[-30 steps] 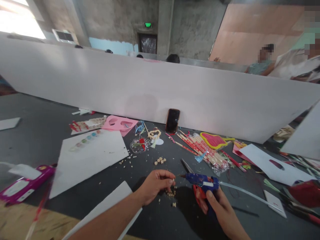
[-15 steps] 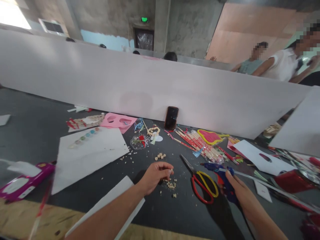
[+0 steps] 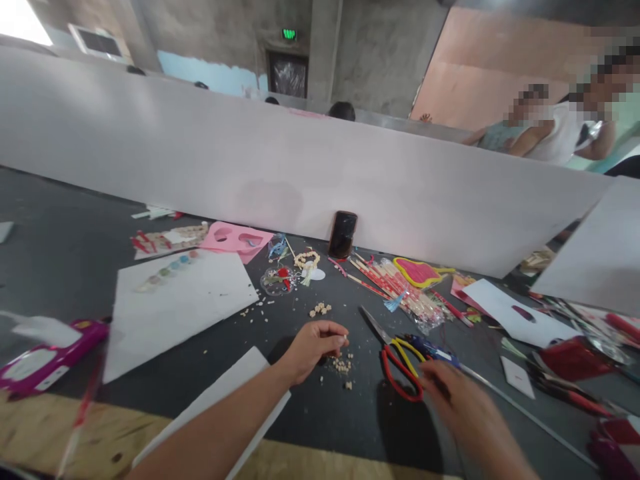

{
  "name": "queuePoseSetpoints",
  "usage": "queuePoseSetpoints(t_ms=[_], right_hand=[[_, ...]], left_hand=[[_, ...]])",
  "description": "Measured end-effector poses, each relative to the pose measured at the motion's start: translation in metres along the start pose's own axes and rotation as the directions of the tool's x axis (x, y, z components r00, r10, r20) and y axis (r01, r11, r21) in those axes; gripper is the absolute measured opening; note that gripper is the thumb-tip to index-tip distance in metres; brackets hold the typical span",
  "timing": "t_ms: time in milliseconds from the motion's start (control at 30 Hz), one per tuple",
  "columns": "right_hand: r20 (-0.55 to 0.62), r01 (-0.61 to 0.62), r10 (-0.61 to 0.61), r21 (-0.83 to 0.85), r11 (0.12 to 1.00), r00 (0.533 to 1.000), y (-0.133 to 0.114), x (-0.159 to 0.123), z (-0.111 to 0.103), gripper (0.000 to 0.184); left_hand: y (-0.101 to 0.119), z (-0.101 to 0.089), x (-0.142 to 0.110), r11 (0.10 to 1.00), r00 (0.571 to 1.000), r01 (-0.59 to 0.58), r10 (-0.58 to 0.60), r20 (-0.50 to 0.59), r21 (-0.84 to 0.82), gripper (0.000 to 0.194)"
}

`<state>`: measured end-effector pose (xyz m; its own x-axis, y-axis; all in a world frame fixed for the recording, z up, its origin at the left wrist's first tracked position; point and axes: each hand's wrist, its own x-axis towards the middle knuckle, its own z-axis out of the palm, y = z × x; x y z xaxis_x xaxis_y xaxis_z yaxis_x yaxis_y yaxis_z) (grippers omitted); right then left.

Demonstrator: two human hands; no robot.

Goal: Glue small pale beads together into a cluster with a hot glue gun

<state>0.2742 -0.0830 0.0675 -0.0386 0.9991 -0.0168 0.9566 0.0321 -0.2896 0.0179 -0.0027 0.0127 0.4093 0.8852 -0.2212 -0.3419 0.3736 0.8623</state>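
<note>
My left hand [image 3: 315, 350] is pinched shut around a small pale bead, just above a loose pile of beige beads [image 3: 342, 365] on the dark table. My right hand [image 3: 453, 400], blurred by motion, hangs with fingers apart just over a blue hot glue gun [image 3: 431, 348], not holding it. The gun lies on the table, partly behind that hand. Beside it rest scissors [image 3: 395, 367] with red and yellow handles, their blades pointing up and left. A thin cord [image 3: 525, 415] runs from the gun toward the lower right.
A phone [image 3: 343, 235] leans against a tall white board [image 3: 280, 167]. Scattered about are a white card [image 3: 180, 313] with a row of beads, pink foam [image 3: 237, 240], bundled sticks [image 3: 395, 290] and a magenta pouch [image 3: 50, 353]. People stand beyond the board.
My right hand has let go of the glue gun, which now lies on the table beside the scissors. My left hand has stayed nearly still above the beads.
</note>
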Motion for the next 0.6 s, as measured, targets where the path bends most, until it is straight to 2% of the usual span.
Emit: queuePoseSetpoints(t_ms=[67, 133, 233, 467, 533, 600], right_hand=[[-0.007, 0.194, -0.194, 0.055, 0.980, 0.981, -0.031, -0.002, 0.018, 0.020], [0.006, 0.293, -0.295, 0.080, 0.953, 0.956, -0.055, 0.000, 0.035, 0.023], [0.032, 0.321, -0.326, 0.102, 0.941, 0.945, -0.073, 0.006, 0.050, 0.024], [0.010, 0.375, -0.380, 0.141, 0.916, 0.925, -0.077, 0.016, 0.064, 0.019], [-0.014, 0.365, -0.372, 0.225, 0.903, 0.928, -0.078, 0.016, 0.064, 0.016], [-0.033, 0.304, -0.318, 0.395, 0.867, 0.948, -0.079, 0.016, 0.062, 0.013]], left_hand=[[0.000, 0.000, -0.001, 1.000, 1.000, 0.003, -0.003, 0.001, 0.004, 0.026], [-0.001, 0.000, -0.001, 1.000, 1.000, -0.003, 0.003, 0.007, 0.007, 0.026], [-0.002, -0.001, -0.001, 1.000, 1.000, -0.017, 0.017, 0.016, 0.005, 0.026], [-0.001, -0.001, 0.000, 1.000, 1.000, -0.019, 0.019, 0.020, 0.000, 0.026], [0.000, 0.000, 0.000, 1.000, 1.000, -0.013, 0.013, 0.019, -0.005, 0.026], [0.000, 0.000, 0.000, 1.000, 1.000, -0.009, 0.009, 0.015, -0.011, 0.026]])
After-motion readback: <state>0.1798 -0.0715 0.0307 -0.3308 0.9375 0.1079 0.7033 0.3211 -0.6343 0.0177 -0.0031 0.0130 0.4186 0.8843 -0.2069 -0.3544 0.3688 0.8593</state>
